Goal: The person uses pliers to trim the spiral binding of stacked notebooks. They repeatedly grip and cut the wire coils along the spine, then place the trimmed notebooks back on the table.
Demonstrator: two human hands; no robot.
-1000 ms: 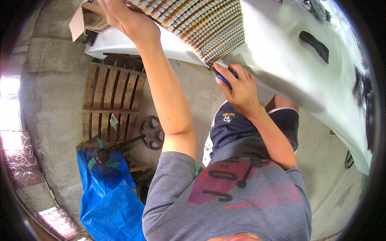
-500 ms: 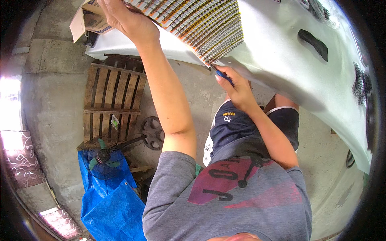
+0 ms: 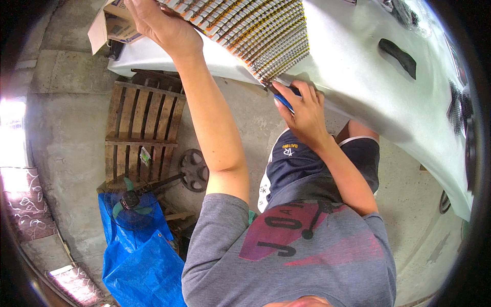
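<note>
A panel of tightly woven rows, white, yellow and orange with dark strands, lies at the top on a pale-covered table. My left hand grips the panel's left edge, its fingertips partly hidden or cut off by the picture's upper rim. At the panel's near corner my right hand is wrapped round blue-handled pliers. Their two handles stand apart between thumb and fingers. The dark jaws touch or nearly touch the corner; exactly what is between them is too small to tell.
A dark curved piece and black mesh lie on the table's right side. An opened cardboard box is at the upper left. On the left are a wooden pallet, a fan and a blue tarp.
The fingers of my right hand have spread and lifted, and the pliers' handles have come apart. The jaws stay at the panel's corner. My left hand has hardly moved.
</note>
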